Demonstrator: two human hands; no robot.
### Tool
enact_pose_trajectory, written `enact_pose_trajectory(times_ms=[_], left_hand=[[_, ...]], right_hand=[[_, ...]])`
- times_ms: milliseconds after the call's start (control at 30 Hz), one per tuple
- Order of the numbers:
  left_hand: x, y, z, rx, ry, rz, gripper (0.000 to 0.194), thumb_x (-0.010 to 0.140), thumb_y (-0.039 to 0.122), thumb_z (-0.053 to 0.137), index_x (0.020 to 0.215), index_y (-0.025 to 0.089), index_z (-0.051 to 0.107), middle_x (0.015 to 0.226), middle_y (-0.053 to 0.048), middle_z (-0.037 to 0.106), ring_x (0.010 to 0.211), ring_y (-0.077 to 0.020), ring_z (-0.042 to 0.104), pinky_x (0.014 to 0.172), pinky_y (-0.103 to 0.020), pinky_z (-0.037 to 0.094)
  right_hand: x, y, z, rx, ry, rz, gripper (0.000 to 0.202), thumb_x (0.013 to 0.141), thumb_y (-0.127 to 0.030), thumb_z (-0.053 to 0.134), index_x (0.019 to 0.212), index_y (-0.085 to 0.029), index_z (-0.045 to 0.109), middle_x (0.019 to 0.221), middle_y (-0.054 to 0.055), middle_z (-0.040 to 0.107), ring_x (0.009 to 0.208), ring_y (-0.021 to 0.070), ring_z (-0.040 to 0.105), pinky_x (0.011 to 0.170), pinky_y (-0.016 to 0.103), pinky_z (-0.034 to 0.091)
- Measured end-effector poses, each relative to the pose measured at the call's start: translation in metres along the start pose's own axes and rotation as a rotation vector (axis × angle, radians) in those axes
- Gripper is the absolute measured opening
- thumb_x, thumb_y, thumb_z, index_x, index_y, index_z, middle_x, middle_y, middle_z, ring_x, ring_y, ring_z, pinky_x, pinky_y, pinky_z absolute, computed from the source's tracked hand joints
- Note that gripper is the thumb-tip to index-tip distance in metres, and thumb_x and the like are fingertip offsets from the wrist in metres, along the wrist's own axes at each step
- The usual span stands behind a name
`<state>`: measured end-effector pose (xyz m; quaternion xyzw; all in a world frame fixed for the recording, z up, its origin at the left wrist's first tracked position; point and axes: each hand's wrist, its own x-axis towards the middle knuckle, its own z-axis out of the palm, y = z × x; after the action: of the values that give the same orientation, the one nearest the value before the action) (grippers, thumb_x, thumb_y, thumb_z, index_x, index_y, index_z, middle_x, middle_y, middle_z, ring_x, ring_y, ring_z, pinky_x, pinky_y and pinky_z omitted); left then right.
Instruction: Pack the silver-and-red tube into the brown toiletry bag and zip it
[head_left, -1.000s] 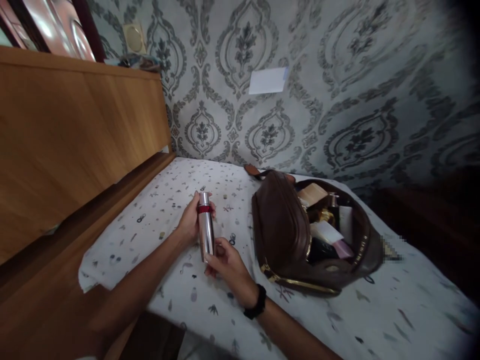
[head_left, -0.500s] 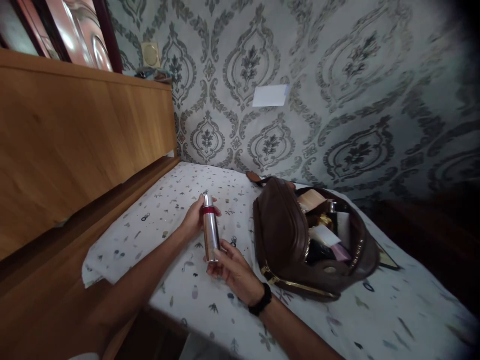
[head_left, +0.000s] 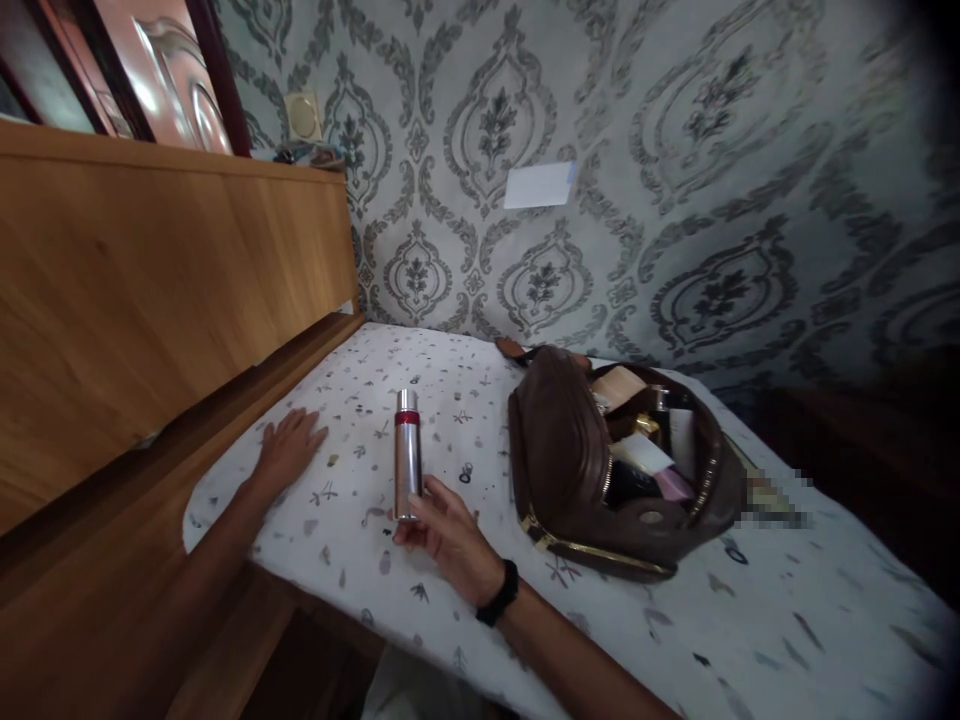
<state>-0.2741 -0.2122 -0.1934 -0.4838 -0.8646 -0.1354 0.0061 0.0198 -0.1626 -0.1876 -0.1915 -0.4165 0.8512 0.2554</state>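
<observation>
My right hand [head_left: 454,540], with a black band at the wrist, grips the lower end of a silver bottle [head_left: 408,460] that has a red ring below its cap. The bottle points away from me over the patterned white cloth [head_left: 480,600]. Fingers spread, my left hand [head_left: 290,447] lies flat on the cloth to the left of the bottle and holds nothing. An open brown bag [head_left: 562,450] stands to the right, with a white packet [head_left: 643,452], a pink item [head_left: 673,486] and a tan item [head_left: 619,388] inside.
A wooden panel [head_left: 172,270] rises along the left side. Behind the cloth is a patterned wall [head_left: 465,90] bearing a white card [head_left: 538,186] and a switch [head_left: 303,117]. A flat item, partly blurred, lies beyond the bag's right side.
My left hand has let go of the bottle's upper part and moved left onto the cloth, its fingers now spread. The bottle, still in my right hand, has shifted slightly left.
</observation>
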Motion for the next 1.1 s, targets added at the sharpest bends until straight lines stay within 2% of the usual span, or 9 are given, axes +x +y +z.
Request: enact_pose_trajectory(times_ms=[133,300,400,533,633,767,833,1000,1100], left_hand=[[-0.003,-0.021,-0.003,0.122,0.05,-0.022,0.053,0.101,0.043,0.03,0.141,0.016,0.051,0.155,-0.017,0.044,0.146,-0.0324,0.037,0.116,-0.058,0.027],[-0.006,-0.016,-0.008,0.132,0.041,-0.034,0.047,0.101,0.039,0.034,0.14,0.018,0.052,0.154,-0.015,0.046,0.145,-0.0308,0.039,0.117,-0.056,0.028],[-0.006,-0.008,-0.013,0.139,0.035,-0.044,0.048,0.101,0.035,0.033,0.139,0.014,0.052,0.153,-0.02,0.045,0.145,-0.0342,0.037,0.115,-0.059,0.028],[0.004,0.023,-0.013,0.119,0.02,0.013,0.053,0.1,0.032,0.033,0.145,0.007,0.044,0.156,-0.025,0.037,0.149,-0.036,0.031,0.118,-0.058,0.023],[0.024,0.062,-0.001,0.058,-0.037,0.154,0.056,0.1,0.04,0.034,0.149,0.013,0.04,0.159,-0.018,0.037,0.149,-0.0288,0.031,0.12,-0.047,0.027],[0.057,0.099,0.019,-0.038,-0.099,0.271,0.055,0.099,0.047,0.038,0.148,0.022,0.041,0.162,-0.011,0.034,0.151,-0.0264,0.027,0.121,-0.048,0.022],[0.071,0.099,0.025,-0.092,-0.109,0.251,0.053,0.098,0.046,0.041,0.144,0.022,0.045,0.16,-0.013,0.036,0.15,-0.029,0.028,0.12,-0.052,0.022],[0.087,0.07,0.02,-0.28,-0.033,0.089,0.043,0.095,0.04,0.044,0.129,0.016,0.055,0.152,-0.019,0.046,0.147,-0.0368,0.031,0.119,-0.062,0.014],[0.085,0.07,0.012,-0.46,0.033,0.068,0.04,0.093,0.044,0.047,0.117,0.015,0.061,0.142,-0.019,0.053,0.143,-0.0366,0.034,0.12,-0.057,0.017]], right_hand=[[-0.002,0.001,0.003,0.0,-0.042,0.006,0.053,0.066,-0.052,0.087,0.091,-0.018,0.056,0.079,0.001,0.07,0.06,0.0122,0.067,0.059,0.024,0.046],[-0.004,-0.006,0.002,0.098,0.05,0.04,0.057,0.06,-0.05,0.091,0.093,-0.018,0.057,0.078,0.002,0.072,0.063,0.0119,0.067,0.057,0.021,0.045],[-0.002,-0.016,0.0,0.139,0.122,0.061,0.058,0.057,-0.049,0.093,0.091,-0.018,0.057,0.079,0.003,0.074,0.063,0.0109,0.066,0.056,0.02,0.045],[0.004,-0.026,-0.008,0.162,0.172,0.074,0.057,0.052,-0.045,0.096,0.083,-0.018,0.057,0.078,0.004,0.075,0.062,0.0112,0.065,0.054,0.02,0.045],[0.011,-0.027,-0.014,0.188,0.194,0.071,0.056,0.05,-0.043,0.097,0.084,-0.018,0.059,0.078,0.004,0.075,0.061,0.011,0.065,0.055,0.02,0.047],[0.013,-0.025,-0.023,0.251,0.185,0.093,0.054,0.052,-0.042,0.097,0.085,-0.018,0.062,0.08,0.005,0.076,0.063,0.0104,0.065,0.06,0.02,0.05],[0.01,-0.025,-0.026,0.264,0.175,0.109,0.053,0.053,-0.042,0.096,0.086,-0.017,0.063,0.08,0.006,0.076,0.064,0.0107,0.066,0.061,0.02,0.049],[0.005,-0.027,-0.028,0.255,0.154,0.114,0.053,0.056,-0.042,0.095,0.089,-0.017,0.063,0.081,0.007,0.076,0.064,0.0114,0.065,0.058,0.02,0.047],[0.004,-0.026,-0.027,0.236,0.139,0.11,0.053,0.059,-0.042,0.094,0.093,-0.016,0.062,0.084,0.007,0.075,0.065,0.0117,0.065,0.057,0.02,0.045]])
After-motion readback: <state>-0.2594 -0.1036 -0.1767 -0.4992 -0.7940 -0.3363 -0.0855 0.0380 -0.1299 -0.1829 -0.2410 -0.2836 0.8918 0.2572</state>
